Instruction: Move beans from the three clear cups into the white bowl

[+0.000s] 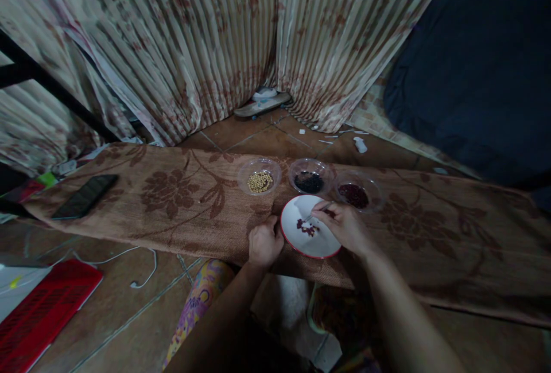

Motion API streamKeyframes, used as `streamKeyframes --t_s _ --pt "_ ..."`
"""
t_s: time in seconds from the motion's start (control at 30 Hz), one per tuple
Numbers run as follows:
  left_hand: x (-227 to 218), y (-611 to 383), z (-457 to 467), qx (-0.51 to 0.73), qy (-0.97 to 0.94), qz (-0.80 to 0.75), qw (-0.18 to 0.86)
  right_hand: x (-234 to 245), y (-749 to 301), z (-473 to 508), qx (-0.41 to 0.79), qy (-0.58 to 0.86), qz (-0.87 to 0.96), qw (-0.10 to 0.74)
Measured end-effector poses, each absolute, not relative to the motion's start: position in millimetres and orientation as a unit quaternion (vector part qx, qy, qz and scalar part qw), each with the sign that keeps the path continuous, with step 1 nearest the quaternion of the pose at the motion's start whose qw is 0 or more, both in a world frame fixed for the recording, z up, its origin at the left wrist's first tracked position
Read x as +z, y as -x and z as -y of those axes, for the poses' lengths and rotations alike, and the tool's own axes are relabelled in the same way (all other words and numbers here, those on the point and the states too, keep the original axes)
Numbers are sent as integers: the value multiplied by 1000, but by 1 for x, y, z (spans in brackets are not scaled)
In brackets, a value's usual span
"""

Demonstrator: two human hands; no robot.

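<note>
A white bowl with a red rim (301, 251) holds a scatter of dark red beans (307, 228), with a few pale and dark ones among them. My right hand (344, 225) reaches over its right side, pinching slim metal tweezers (326, 207) whose tips point down at the beans. My left hand (264, 243) is closed, resting against or just beside the bowl's left rim; its fingertips are hidden. Behind the bowl stand three clear plastic tubs: one with yellow beans (260, 182), one with black beans (308, 181), one with dark red beans (353, 195).
A brown flowered cloth (206, 218) covers the long narrow table. A dark phone (85, 196) lies at its left end. On the tiled floor are a red basket (55, 304), a white cable (148, 272) and a skateboard (262, 106) by the striped curtains (193, 46).
</note>
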State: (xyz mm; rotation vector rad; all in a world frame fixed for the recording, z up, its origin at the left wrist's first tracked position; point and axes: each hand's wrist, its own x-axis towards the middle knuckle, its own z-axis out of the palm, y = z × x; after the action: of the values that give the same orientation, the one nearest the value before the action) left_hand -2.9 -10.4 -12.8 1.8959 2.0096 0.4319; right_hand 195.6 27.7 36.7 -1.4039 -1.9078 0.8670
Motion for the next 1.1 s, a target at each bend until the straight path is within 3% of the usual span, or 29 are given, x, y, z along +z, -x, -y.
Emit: streamKeyframes --t_s 1.1 --pt "-7 3 10 148 -661 -710 192 38 -193 -27 320 530 719 316"
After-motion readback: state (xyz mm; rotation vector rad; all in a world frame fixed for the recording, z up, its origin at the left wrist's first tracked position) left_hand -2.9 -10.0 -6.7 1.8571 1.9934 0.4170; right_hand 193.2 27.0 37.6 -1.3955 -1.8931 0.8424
